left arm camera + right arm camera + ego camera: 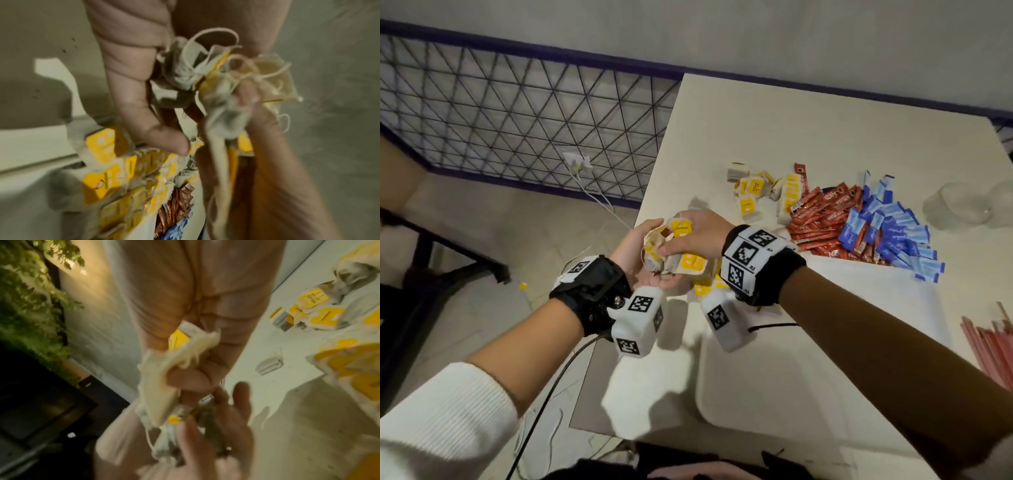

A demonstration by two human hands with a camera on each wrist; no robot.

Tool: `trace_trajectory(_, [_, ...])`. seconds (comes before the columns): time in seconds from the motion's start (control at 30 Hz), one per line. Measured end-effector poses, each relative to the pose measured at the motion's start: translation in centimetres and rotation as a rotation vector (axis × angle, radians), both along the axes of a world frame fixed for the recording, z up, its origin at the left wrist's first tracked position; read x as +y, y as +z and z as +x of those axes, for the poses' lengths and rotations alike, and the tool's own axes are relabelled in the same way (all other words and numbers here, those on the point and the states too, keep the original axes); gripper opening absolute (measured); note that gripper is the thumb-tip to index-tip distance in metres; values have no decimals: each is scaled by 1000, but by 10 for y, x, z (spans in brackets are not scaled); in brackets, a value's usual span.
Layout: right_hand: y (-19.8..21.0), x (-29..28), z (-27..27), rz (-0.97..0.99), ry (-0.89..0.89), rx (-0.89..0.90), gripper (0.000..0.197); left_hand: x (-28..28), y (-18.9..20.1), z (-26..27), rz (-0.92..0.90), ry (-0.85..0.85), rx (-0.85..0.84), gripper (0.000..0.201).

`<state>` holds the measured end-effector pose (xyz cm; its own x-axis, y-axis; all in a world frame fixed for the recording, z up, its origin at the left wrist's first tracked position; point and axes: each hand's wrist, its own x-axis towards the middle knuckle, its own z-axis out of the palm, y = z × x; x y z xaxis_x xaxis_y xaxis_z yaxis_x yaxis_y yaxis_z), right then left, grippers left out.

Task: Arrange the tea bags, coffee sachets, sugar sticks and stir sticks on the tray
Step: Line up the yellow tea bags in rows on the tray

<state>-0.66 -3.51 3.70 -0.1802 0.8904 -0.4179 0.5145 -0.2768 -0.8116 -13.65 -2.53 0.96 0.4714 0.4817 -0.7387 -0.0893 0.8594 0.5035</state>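
Both hands meet just off the left edge of the white rectangular table (825, 113), working a tangled clump of paper tea bags with yellow tags (681, 246). The left hand (635, 251) lies palm up beneath the clump, fingers loosely cupped around it, apparently serving as a catch so that nothing drops to the floor. The right hand (697, 236) comes from above, its fingertips (185, 379) pinching 1 bag, probably to draw it free of the knotted strings seen in the left wrist view. More loose yellow-tagged tea bags (760, 192) lie near the left edge; beside them, toward the right edge, sit a heap of red coffee sachets (816, 219) and then a heap of blue sugar sticks (893, 229). Pink stir sticks (993, 346) rest at the right edge. The pale rounded tray (774, 394) occupies the near part of the table, bare where visible, so sorting appears to be at an early stage.
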Motion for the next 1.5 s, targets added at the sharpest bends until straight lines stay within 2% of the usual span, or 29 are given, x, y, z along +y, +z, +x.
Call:
trace_trajectory(0.07, [-6,-5,-2,3,70,-96,31,-4,-2,-9,5,-30,19,51])
trace_trajectory(0.2, [-8,-16,-2,-32,157,-157,50,-11,-4,-14,69,-142,-19,29])
trace_trajectory(0.27, [-7,-21,2,-92,118,-91,54,-15,-6,-12,134,-183,43,15])
trace_trajectory(0.33, [-6,-26,7,-153,32,4,55,-19,-9,-9,167,-167,89,18])
trace_trajectory(0.53, [-9,-44,21,-188,-224,285,28,-26,-17,-7,167,-99,92,21])
trace_trajectory(0.67, [-14,-55,27,-230,-343,464,37,-31,-17,-6,189,-83,117,25])
trace_trajectory(0.8, [-25,-67,31,-251,-407,523,51,-35,-11,-4,227,-84,102,22])
trace_trajectory(0.93, [-30,-77,35,-264,-393,493,43,-39,-2,1,347,-207,163,11])
trace_trajectory(1.03, [-28,-83,35,-264,-337,478,35,-40,-2,6,401,-295,209,11])
trace_trajectory(1.1, [-28,-85,36,-268,-319,475,35,-43,-1,10,414,-346,248,4])
trace_trajectory(1.17, [-28,-87,37,-268,-293,455,30,-43,-1,13,418,-373,284,13])
trace_trajectory(1.27, [-27,-90,39,-243,-279,421,12,-41,-1,12,429,-396,311,15])
trace_trajectory(1.4, [-32,-92,45,-212,-327,385,11,-35,-2,6,458,-394,357,16])
trace_trajectory(1.5, [-36,-95,49,-203,-271,319,19,-30,0,3,432,-386,354,19])
